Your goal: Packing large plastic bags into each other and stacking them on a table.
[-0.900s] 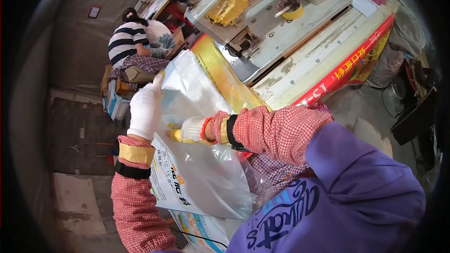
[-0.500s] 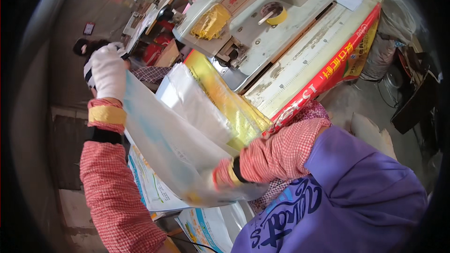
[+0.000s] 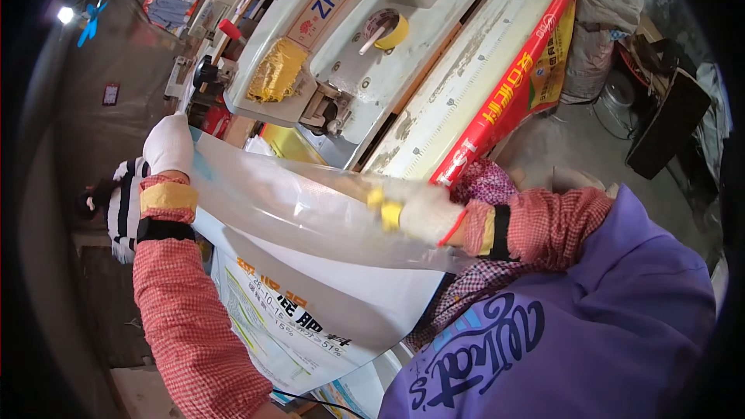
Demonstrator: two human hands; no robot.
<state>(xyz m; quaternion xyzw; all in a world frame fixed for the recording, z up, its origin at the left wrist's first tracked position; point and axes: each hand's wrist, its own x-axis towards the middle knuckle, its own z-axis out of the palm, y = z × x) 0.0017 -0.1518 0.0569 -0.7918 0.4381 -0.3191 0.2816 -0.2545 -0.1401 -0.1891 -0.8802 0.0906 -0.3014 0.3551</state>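
Observation:
In a white glove, my left hand [image 3: 168, 147] is closed on the far left corner of a clear plastic bag [image 3: 287, 190]. The bag stretches across to my right hand [image 3: 425, 216], whose pale glove has yellow tape about the fingers. Those fingers are slightly blurred but look closed on the bag's near right end. Below the film hangs a white printed sack [image 3: 303, 287] with orange and black lettering. Beyond the film stands a grey industrial sewing machine [image 3: 310, 23], yellow tape wrapped on its head. A yellow sheet [image 3: 291, 143] shows partly under the machine's front.
A roll of yellow tape [image 3: 392, 31] lies on the machine bed. A red and yellow printed sack [image 3: 512, 93] covers the table's near edge. Another person in a striped top [image 3: 124, 209] is at the far left. Bundled bags [image 3: 586, 62] stand at the right.
My right hand has moved up and to the right with the film, which now covers most of the yellow and white stack. More of the white printed sack shows beneath. The view has shifted.

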